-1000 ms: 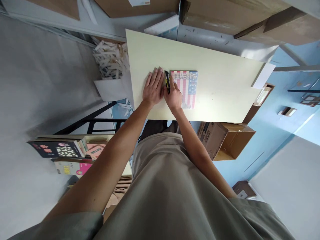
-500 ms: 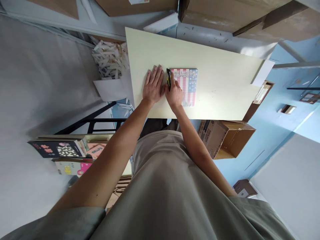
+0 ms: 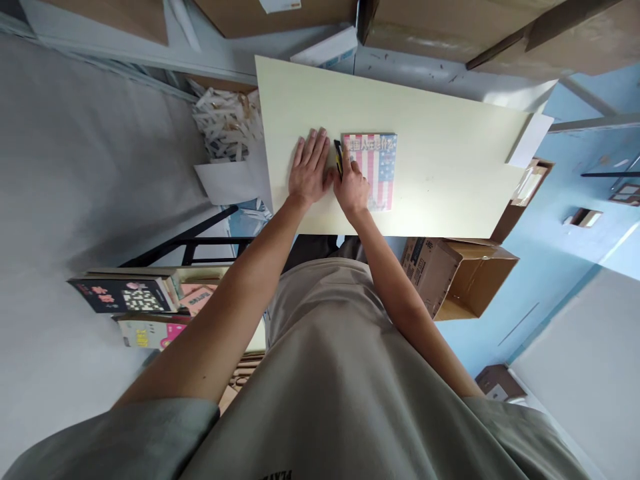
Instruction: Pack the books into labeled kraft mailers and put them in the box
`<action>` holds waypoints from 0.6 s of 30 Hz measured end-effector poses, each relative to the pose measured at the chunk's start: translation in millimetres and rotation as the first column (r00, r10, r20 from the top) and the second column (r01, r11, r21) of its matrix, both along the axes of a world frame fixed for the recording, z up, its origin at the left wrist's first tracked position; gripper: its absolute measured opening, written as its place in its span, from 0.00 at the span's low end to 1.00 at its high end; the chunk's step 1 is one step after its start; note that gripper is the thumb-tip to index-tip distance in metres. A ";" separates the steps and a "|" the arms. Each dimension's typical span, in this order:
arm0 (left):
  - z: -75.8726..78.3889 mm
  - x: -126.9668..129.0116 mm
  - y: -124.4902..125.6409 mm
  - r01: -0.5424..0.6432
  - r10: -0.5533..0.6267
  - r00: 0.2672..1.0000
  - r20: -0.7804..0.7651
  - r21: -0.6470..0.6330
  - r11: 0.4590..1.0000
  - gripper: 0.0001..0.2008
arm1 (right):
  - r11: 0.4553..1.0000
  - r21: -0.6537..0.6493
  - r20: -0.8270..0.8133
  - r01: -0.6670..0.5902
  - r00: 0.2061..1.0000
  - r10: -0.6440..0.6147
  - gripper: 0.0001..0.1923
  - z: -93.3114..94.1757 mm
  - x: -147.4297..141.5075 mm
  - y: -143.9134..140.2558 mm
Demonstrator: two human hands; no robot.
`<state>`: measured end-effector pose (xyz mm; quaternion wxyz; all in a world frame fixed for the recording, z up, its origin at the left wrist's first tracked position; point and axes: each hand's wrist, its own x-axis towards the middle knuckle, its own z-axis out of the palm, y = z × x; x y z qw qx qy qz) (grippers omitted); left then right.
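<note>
My left hand [image 3: 309, 170] lies flat on the pale board [image 3: 445, 160], fingers together and stretched out, left of a book. Closed around a black and yellow utility knife [image 3: 339, 157] is my right hand [image 3: 353, 190], its index finger extended along the top. The knife is beside the left edge of the book [image 3: 383, 167], which has a red-striped and blue starred cover with large characters. Part of the right hand covers the book's lower left corner. Whether the blade touches anything I cannot tell.
White paper strips [image 3: 230, 123] fill a bin left of the board. A white block [image 3: 530, 140] lies at the board's right end. Below it is an open cardboard box [image 3: 465, 280]. Stacked books [image 3: 125, 293] stand lower left, and large cartons [image 3: 430, 30] line the far side.
The whole view has shifted slightly. Both hands keep nearly the same places on the board, with the knife still held beside the book's left edge.
</note>
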<state>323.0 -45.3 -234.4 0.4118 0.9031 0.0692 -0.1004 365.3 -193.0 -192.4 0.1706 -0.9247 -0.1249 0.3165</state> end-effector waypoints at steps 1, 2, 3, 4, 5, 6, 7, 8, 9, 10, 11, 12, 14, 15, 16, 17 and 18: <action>0.5 -0.1 0.0 0.000 0.000 1.000 0.004 -0.001 1.000 0.43 | 1.000 -0.012 -0.005 0.008 1.000 -0.008 0.37 1.3 -0.7 -0.4; 0.9 -0.1 0.0 0.002 -0.002 1.000 0.005 0.000 1.000 0.43 | 1.000 -0.025 -0.007 0.011 1.000 -0.012 0.37 2.0 -1.4 -0.9; 1.4 -0.2 0.1 0.005 -0.005 1.000 0.003 0.004 1.000 0.43 | 0.999 -0.034 -0.007 0.011 1.000 -0.011 0.37 2.3 -2.3 -1.5; 1.8 -0.3 0.2 0.009 -0.009 1.000 0.000 0.008 1.000 0.44 | 0.999 -0.038 -0.003 0.009 1.000 -0.009 0.37 2.2 -3.4 -2.1; 2.2 -0.4 0.3 0.011 -0.011 1.000 -0.004 0.010 1.000 0.44 | 0.999 -0.031 0.003 0.005 1.000 -0.005 0.37 1.7 -4.6 -2.7; 2.5 -0.5 0.5 0.013 -0.013 1.000 -0.005 0.010 1.000 0.44 | 1.000 -0.016 0.010 0.002 1.000 -0.002 0.37 1.1 -5.9 -3.4; 2.7 -0.6 0.6 0.014 -0.014 1.000 -0.003 0.008 1.000 0.44 | 1.000 0.004 0.016 0.001 1.000 -0.001 0.37 0.5 -7.3 -4.1; 2.8 -0.8 0.7 0.015 -0.015 1.000 0.001 0.006 1.000 0.44 | 1.000 0.025 0.020 0.002 1.000 -0.003 0.38 0.1 -8.7 -4.8; 2.7 -1.0 0.7 0.016 -0.016 1.000 0.006 0.005 1.000 0.44 | 0.999 0.040 0.022 0.006 1.000 -0.007 0.38 -0.3 -10.2 -5.6; 2.6 -1.2 0.7 0.015 -0.015 1.000 0.011 0.008 1.000 0.43 | 0.999 0.045 0.022 0.012 1.000 -0.013 0.38 -0.4 -11.7 -6.4; 2.5 -1.3 0.6 0.015 -0.015 1.000 0.014 0.012 1.000 0.43 | 0.999 0.039 0.021 0.017 1.000 -0.018 0.38 -0.4 -13.3 -7.3; 2.3 -1.3 0.5 0.014 -0.014 1.000 0.015 0.016 1.000 0.43 | 0.999 0.026 0.020 0.021 1.000 -0.022 0.38 -0.4 -15.0 -8.3; 2.2 -1.2 0.4 0.012 -0.012 1.000 0.012 0.016 1.000 0.43 | 1.000 -0.002 0.019 0.017 1.000 -0.017 0.38 -0.5 -18.6 -10.7; 2.2 -1.1 0.4 0.011 -0.011 1.000 0.012 0.011 1.000 0.43 | 1.000 -0.012 0.019 0.010 1.000 -0.010 0.38 -0.6 -20.6 -12.0; 2.3 -1.0 0.5 0.010 -0.010 1.000 0.013 0.004 1.000 0.43 | 1.000 -0.017 0.020 0.003 1.000 -0.003 0.39 -0.6 -22.7 -13.2; 2.4 -0.8 0.6 0.010 -0.009 1.000 0.014 -0.003 1.000 0.43 | 1.000 -0.018 0.019 -0.004 1.000 0.004 0.39 -0.3 -24.8 -14.3; 2.5 -0.7 0.8 0.009 -0.009 1.000 0.016 -0.008 1.000 0.43 | 1.000 -0.019 0.017 -0.008 1.000 0.008 0.39 0.5 -26.9 -15.1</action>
